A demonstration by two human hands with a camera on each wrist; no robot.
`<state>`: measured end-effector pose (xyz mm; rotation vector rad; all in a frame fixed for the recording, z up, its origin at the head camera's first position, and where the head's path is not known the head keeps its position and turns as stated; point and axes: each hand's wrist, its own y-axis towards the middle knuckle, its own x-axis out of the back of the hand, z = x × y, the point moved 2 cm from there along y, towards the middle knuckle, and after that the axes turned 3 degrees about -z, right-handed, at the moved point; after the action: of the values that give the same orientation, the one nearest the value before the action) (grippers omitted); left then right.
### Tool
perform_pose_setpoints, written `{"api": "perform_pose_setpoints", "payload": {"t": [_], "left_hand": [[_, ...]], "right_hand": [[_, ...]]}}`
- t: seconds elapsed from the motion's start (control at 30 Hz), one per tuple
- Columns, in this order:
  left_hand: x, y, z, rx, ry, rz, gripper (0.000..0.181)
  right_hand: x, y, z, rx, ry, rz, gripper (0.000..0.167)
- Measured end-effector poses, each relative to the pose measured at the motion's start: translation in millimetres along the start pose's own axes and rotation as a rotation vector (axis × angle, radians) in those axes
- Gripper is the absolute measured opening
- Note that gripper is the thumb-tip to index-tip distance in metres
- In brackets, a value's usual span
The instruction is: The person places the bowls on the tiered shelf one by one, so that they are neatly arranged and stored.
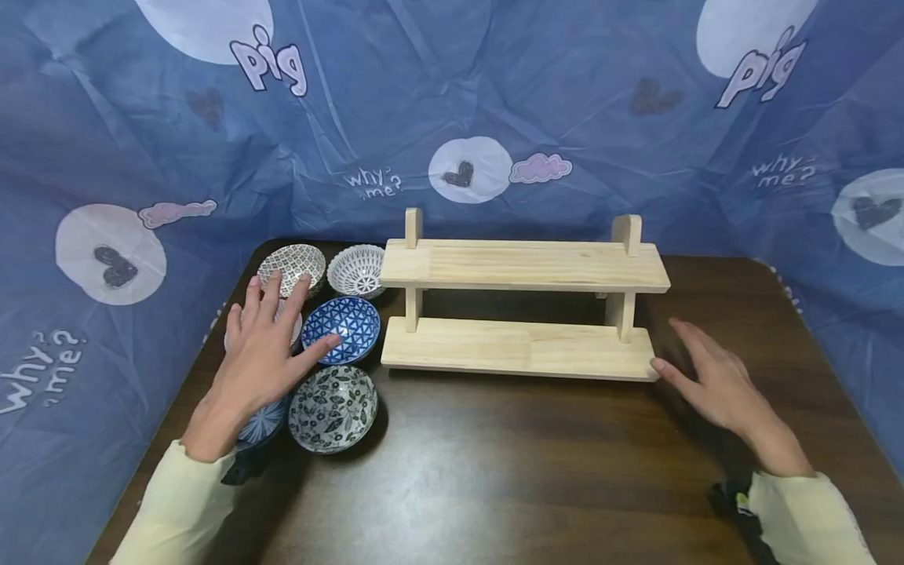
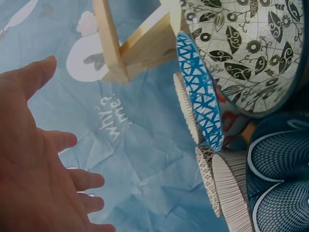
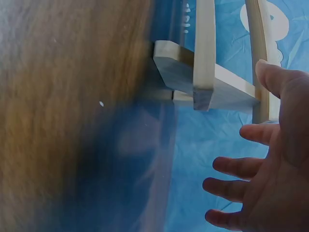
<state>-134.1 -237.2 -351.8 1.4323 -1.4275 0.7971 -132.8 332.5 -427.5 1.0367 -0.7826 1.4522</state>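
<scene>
My left hand hangs over a group of small bowls on the left, fingers spread and holding nothing. Beneath it, a pale striped bowl is mostly hidden in the head view, and a dark blue bowl is partly covered. Around them stand a blue triangle-patterned bowl, a leaf-patterned bowl, a brown-and-white bowl and a white scalloped bowl. My right hand is beside the right end of a two-tier wooden shelf, fingers extended; whether it touches the wood is unclear.
The dark wooden table carries both bowls and shelf. A blue printed cloth hangs behind the table and along both sides. The scalloped bowl stands close against the shelf's left end.
</scene>
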Motion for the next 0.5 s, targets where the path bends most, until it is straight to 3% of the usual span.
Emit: {"api": "perform_pose_setpoints", "payload": {"t": [0.27,0.5], "left_hand": [[11.5,-12.9,7.0,0.005,-0.05,-0.088,0.09],[18.6,-26.9,20.0,0.025,-0.068,-0.134,0.086]], "right_hand": [[-8,-0.6,2,-0.006,0.098,0.041,0.075],[-15,-0.1,2,-0.021,0.095,0.05,0.072]]}}
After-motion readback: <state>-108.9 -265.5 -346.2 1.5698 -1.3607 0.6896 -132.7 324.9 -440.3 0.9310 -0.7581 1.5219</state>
